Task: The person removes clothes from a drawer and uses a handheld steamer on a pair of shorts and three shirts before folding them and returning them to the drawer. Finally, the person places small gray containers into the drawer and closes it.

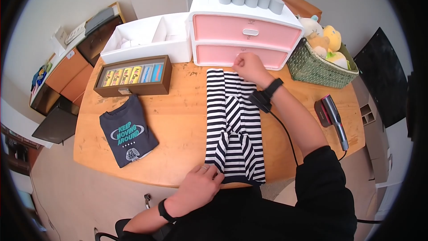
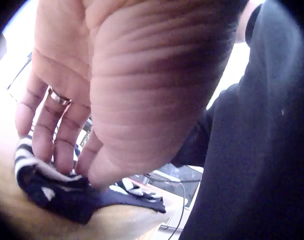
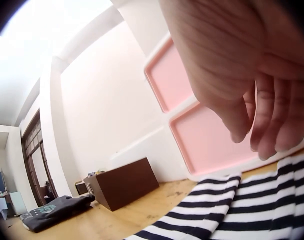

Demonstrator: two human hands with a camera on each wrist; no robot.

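Note:
A black-and-white striped shirt (image 1: pixel 232 120) lies lengthwise on the wooden table, folded into a long narrow strip with its sleeves folded over the middle. My left hand (image 1: pixel 199 186) is at the near left corner, by the table edge. In the left wrist view its fingers (image 2: pixel 64 157) and thumb pinch the dark hem (image 2: pixel 67 197). My right hand (image 1: pixel 250 68) hovers over the far end of the shirt, in front of the lower pink drawer. The right wrist view shows its fingers (image 3: pixel 272 120) hanging loosely bent above the stripes, holding nothing.
A folded dark T-shirt (image 1: pixel 129 131) lies at left, below a brown display box (image 1: pixel 133 90). Behind stand a white divided bin (image 1: pixel 147 51) and a white cabinet with pink drawers (image 1: pixel 243 31). At right are a basket of plush toys (image 1: pixel 321 69) and a corded handheld appliance (image 1: pixel 332 116).

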